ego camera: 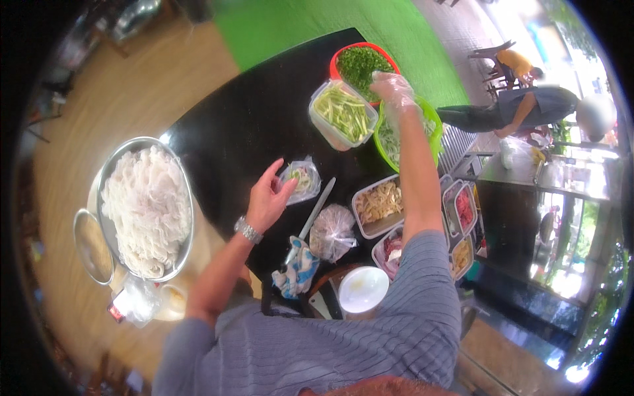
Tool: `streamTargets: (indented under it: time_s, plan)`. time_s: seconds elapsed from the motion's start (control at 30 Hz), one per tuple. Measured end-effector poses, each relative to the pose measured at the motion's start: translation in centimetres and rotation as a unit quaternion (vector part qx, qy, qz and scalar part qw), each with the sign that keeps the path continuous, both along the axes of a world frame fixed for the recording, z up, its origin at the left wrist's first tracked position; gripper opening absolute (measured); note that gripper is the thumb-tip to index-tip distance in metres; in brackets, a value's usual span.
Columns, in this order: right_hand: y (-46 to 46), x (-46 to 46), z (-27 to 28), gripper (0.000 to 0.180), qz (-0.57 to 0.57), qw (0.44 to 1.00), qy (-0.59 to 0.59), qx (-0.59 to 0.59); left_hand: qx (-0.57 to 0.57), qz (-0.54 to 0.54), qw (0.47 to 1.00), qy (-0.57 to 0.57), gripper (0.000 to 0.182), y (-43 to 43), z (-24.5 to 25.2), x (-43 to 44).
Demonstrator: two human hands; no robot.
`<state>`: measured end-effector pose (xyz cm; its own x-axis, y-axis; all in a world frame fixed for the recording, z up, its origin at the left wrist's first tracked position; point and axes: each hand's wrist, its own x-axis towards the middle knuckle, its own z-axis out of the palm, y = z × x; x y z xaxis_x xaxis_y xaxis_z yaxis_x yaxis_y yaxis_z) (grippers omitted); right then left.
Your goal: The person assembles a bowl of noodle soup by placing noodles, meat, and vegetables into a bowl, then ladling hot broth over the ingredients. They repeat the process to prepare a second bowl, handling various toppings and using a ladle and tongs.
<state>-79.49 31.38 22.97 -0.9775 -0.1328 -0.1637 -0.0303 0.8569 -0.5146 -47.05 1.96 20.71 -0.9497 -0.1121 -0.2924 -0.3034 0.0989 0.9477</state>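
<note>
My left hand [270, 198], bare with a metal wristwatch, is held beside a small clear plastic bag [308, 182] containing pale and green shreds; its thumb overlaps the bag's near edge. My right hand [395, 92], in a clear plastic glove, reaches over the red bowl [333, 66] of chopped green herbs [359, 64]; whether its fingertips hold anything cannot be told. Under that wrist is a lime-green basket [438, 129] of pale sliced vegetables. A plastic tub of green-white stalks [342, 113] stands left of it. A tied plastic bag [333, 232] lies nearer me.
White rice noodles [147, 210] fill a metal basin at left. A metal rod [318, 205], a patterned cloth [297, 270] and a white bowl [364, 289] lie near me. Tubs of sliced food [380, 200] and red pieces [464, 208] stand at right. A person [525, 109] stands beyond, another bends farther back.
</note>
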Motion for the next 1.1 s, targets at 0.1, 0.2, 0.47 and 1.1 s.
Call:
streamTargets:
  time_s: [0.1, 0.2, 0.47, 1.1]
  plan:
    - [-3.8, -1.2, 0.1, 0.073, 0.132, 0.970, -0.028, 0.200, 0.011, 0.028, 0.999, -0.042, 0.045, -0.2, 0.9, 0.2]
    - [-7.0, -1.1, -0.6, 0.083, 0.111, 0.963, -0.009, 0.245, -0.007, 0.027, 0.998, -0.049, 0.040, -0.3, 0.3, 0.3]
    - [-3.5, -4.8, -7.2, 0.028, 0.084, 0.979, 0.015, 0.188, -0.062, -0.009, 0.998, -0.008, 0.047, -0.5, -0.2, -0.2]
    - [-8.6, 22.3, 4.5, 0.022, 0.008, 0.861, -0.337, -0.381, 0.122, 0.055, 0.991, -0.002, 0.038, 2.0, -1.3, -1.0]
